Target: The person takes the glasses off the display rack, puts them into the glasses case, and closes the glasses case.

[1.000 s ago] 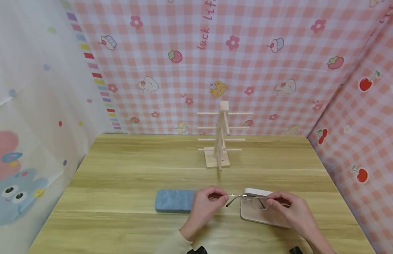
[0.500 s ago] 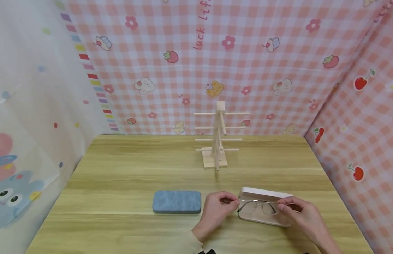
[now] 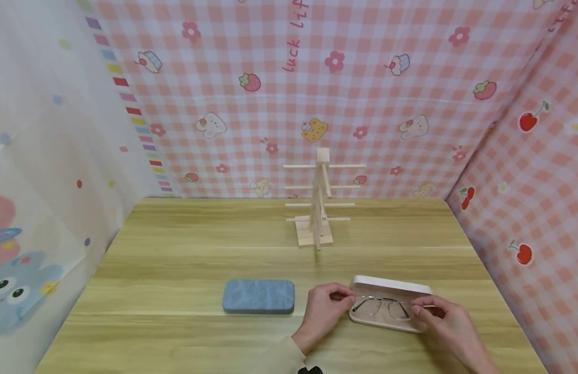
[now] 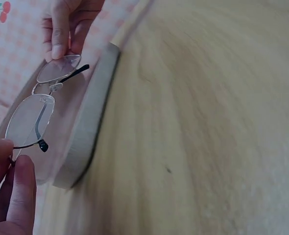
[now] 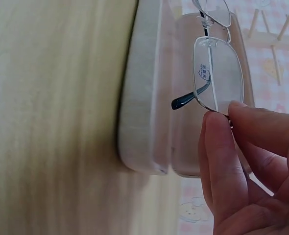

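Note:
A pair of thin-rimmed eyeglasses (image 3: 381,307) with dark temple tips is held over an opened beige glasses case (image 3: 387,324). The left hand (image 3: 327,310) pinches one end of the frame between thumb and finger. At the opposite end the right hand (image 3: 447,321) pinches the frame the same way. In the right wrist view, the lens (image 5: 218,73) carries a small printed mark, and its temple is folded behind it. Both lenses lie over the case's interior in the left wrist view; whether the eyeglasses touch the case I cannot tell.
A blue glasses case (image 3: 258,296), closed, lies left of the left hand on the wooden table (image 3: 176,259). Farther back stands a wooden rack (image 3: 320,202) with several pegs. Checked cloth (image 3: 251,114) hangs behind the table and along its right side.
Both hands have moved right and slightly down with the eyeglasses, which are now over the opened case. The head view has shifted a little.

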Tool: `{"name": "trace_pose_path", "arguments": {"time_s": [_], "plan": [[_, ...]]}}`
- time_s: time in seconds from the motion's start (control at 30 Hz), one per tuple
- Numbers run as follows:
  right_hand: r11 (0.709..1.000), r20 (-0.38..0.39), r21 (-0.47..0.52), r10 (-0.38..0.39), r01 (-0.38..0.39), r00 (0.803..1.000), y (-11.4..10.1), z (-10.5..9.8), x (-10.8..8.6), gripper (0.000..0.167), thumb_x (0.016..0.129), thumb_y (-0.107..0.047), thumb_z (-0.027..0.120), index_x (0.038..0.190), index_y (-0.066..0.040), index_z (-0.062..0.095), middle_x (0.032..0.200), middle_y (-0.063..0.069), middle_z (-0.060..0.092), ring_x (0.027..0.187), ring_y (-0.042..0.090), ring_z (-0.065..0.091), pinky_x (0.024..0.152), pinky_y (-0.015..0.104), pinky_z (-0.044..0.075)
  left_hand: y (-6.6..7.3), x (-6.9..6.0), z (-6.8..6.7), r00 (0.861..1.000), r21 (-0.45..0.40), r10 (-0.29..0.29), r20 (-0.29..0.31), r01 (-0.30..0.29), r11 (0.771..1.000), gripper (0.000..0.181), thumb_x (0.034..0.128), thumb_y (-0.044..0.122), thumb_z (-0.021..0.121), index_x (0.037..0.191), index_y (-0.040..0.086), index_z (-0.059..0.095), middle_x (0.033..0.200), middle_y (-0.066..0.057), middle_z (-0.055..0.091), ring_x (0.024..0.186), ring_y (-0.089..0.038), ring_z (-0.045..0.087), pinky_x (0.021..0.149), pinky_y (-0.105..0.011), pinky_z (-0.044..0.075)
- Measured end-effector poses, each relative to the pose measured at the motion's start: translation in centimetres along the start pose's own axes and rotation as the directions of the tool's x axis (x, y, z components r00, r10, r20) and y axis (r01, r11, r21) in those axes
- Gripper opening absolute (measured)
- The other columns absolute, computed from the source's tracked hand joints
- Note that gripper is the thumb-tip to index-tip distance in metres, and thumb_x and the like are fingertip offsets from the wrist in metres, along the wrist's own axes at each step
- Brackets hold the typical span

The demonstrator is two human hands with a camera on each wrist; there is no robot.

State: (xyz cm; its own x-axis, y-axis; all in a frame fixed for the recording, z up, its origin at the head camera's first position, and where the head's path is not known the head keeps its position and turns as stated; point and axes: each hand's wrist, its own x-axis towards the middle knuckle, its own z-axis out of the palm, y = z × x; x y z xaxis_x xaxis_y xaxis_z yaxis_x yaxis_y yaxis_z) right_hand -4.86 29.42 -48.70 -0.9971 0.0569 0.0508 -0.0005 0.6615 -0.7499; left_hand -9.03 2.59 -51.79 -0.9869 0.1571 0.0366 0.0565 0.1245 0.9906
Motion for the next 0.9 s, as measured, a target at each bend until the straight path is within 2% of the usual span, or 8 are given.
{"name": "trace_pose_path", "arguments": {"time_s": [0.17, 0.33, 0.6, 0.9], "plan": [[1.0, -0.014, 0.008, 0.009, -0.009, 1.0, 0.7, 0.6, 0.2, 0.009, 0.091, -0.01, 0.079, 0.099, -0.006, 0.077, 0.088, 0.001, 0.077, 0.076, -0.002, 0.065, 0.065, 0.016, 0.052, -0.8, 0.5, 0.2, 1.0, 0.072, 0.015, 0.0, -0.015, 0.997, 0.006, 0.0848, 0.004, 0.081, 0.085, 0.01, 0.08, 0.08, 0.008, 0.074, 0.071, 0.004, 0.063, 0.068, -0.017, 0.055], [1.0, -0.017, -0.005, 0.012, -0.012, 1.0, 1.5, 0.7, 0.3, 0.009, 0.089, -0.007, 0.08, 0.097, -0.005, 0.077, 0.089, 0.003, 0.077, 0.076, -0.003, 0.065, 0.064, 0.015, 0.052, -0.9, 0.7, 0.4, 0.999, 0.138, 0.035, 0.009, -0.036, 0.99, 0.006, 0.0836, 0.006, 0.082, 0.084, 0.012, 0.081, 0.078, 0.009, 0.074, 0.071, 0.005, 0.062, 0.068, -0.016, 0.053], [0.999, 0.025, -0.029, 0.034, -0.033, 0.999, 1.9, 0.5, 0.6, 0.008, 0.09, -0.009, 0.08, 0.096, -0.004, 0.077, 0.091, 0.006, 0.077, 0.076, -0.002, 0.065, 0.064, 0.018, 0.054, -1.4, 0.8, 0.6, 0.998, 0.2, 0.047, 0.034, -0.053, 0.978, 0.008, 0.0829, 0.007, 0.082, 0.083, 0.015, 0.083, 0.079, 0.011, 0.075, 0.074, 0.006, 0.062, 0.071, -0.017, 0.052], [0.994, 0.059, -0.078, 0.076, -0.071, 0.995, 1.6, 0.2, 1.0, 0.012, 0.092, -0.014, 0.08, 0.098, -0.004, 0.077, 0.094, 0.007, 0.077, 0.078, 0.001, 0.065, 0.067, 0.02, 0.053, -1.6, 1.3, 0.5, 0.99, 0.288, 0.128, 0.052, -0.137, 0.948, 0.005, 0.0829, 0.008, 0.083, 0.084, 0.012, 0.084, 0.085, 0.005, 0.076, 0.081, 0.003, 0.064, 0.075, -0.017, 0.052]]}}
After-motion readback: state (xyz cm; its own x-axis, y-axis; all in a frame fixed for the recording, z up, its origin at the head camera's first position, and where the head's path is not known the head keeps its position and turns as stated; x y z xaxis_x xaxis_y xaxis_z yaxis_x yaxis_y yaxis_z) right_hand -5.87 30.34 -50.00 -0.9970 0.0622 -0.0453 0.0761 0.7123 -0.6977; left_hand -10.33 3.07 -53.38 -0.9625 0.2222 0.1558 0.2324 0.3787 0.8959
